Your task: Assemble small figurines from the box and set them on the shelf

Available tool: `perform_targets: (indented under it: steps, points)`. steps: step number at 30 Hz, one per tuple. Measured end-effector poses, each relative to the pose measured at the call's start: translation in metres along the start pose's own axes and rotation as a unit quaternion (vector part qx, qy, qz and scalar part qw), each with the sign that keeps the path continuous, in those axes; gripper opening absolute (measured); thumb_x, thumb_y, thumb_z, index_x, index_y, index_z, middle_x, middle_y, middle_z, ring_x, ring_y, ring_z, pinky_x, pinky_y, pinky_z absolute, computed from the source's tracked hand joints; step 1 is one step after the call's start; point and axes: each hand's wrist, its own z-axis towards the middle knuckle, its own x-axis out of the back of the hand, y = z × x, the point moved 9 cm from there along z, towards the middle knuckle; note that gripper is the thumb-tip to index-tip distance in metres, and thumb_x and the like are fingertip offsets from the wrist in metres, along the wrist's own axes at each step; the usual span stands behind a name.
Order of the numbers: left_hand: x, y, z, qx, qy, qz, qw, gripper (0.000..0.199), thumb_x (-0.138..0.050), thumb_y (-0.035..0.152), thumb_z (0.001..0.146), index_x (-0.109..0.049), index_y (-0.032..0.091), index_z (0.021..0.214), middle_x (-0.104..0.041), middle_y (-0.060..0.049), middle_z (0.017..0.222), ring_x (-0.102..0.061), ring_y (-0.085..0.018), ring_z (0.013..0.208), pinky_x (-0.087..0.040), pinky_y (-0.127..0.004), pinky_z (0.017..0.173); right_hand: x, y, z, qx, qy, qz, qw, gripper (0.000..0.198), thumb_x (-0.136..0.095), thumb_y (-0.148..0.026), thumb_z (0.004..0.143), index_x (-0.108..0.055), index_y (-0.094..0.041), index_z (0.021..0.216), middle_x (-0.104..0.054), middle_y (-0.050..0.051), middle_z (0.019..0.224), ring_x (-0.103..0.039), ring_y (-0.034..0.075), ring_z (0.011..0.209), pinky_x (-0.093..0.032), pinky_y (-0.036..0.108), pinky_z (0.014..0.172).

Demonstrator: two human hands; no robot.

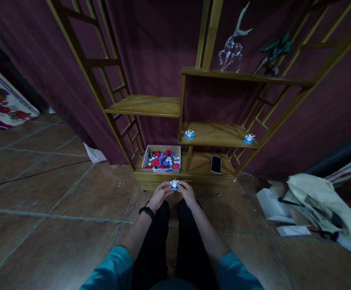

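Between my two hands is a small blue-and-white figurine (174,185) on a round blue base, held upright in front of the shelf unit. My left hand (161,192) pinches it from the left, and my right hand (187,192) grips its other side. Two similar figurines stand on the middle right shelf: a left one (189,134) near its left end and a right one (249,139) near its right end. Beyond my hands, a cardboard box (162,170) full of red, blue and white small pieces sits on the lowest shelf.
A phone (215,164) lies on the lowest shelf at right. On the upper shelf (248,76) stand a clear glass deer (231,50) and a dark green figure (273,54). A pale bag (317,197) and a white box (274,205) rest on the tiled floor at right.
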Motion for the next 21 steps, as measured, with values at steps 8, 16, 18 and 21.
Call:
perform_targets:
  steps: [8,16,18,21]
  points:
    - [-0.001,0.003,-0.002,-0.01,0.008,0.0,1.0,0.027,-0.077,0.017,0.06,-0.066,0.016,0.084,-0.067,-0.003,0.085,-0.063,-0.013,0.076,-0.049,-0.024,0.072,0.002,-0.014,-0.003,0.033,-0.001,-0.026,0.999,0.032,-0.067,-0.042,0.065,-0.071,-0.022,0.09,-0.07,0.004,0.096,-0.062,0.022,0.092,-0.049,0.036,0.084]
    - [-0.003,0.004,-0.005,0.003,-0.002,-0.006,1.0,0.025,-0.077,0.017,0.061,-0.068,0.014,0.084,-0.069,-0.006,0.087,-0.065,-0.014,0.078,-0.05,-0.026,0.074,0.005,-0.019,-0.005,0.041,0.01,-0.007,0.999,0.03,-0.069,-0.041,0.063,-0.071,-0.023,0.087,-0.07,0.003,0.095,-0.062,0.023,0.092,-0.047,0.037,0.088]
    - [-0.004,0.003,-0.005,0.006,-0.005,-0.003,1.0,0.025,-0.077,0.018,0.062,-0.068,0.014,0.085,-0.069,-0.006,0.087,-0.065,-0.014,0.079,-0.05,-0.025,0.075,0.005,-0.02,-0.006,0.038,0.013,0.0,0.999,0.03,-0.069,-0.042,0.063,-0.071,-0.023,0.086,-0.07,0.003,0.093,-0.062,0.023,0.09,-0.047,0.037,0.086]
    - [-0.007,0.002,-0.005,0.01,-0.003,-0.005,1.0,0.025,-0.077,0.018,0.062,-0.068,0.015,0.086,-0.07,-0.006,0.087,-0.065,-0.014,0.079,-0.05,-0.025,0.074,0.006,-0.021,-0.007,0.034,0.016,0.014,0.999,0.031,-0.07,-0.042,0.062,-0.071,-0.022,0.086,-0.07,0.004,0.093,-0.062,0.023,0.09,-0.049,0.036,0.083]
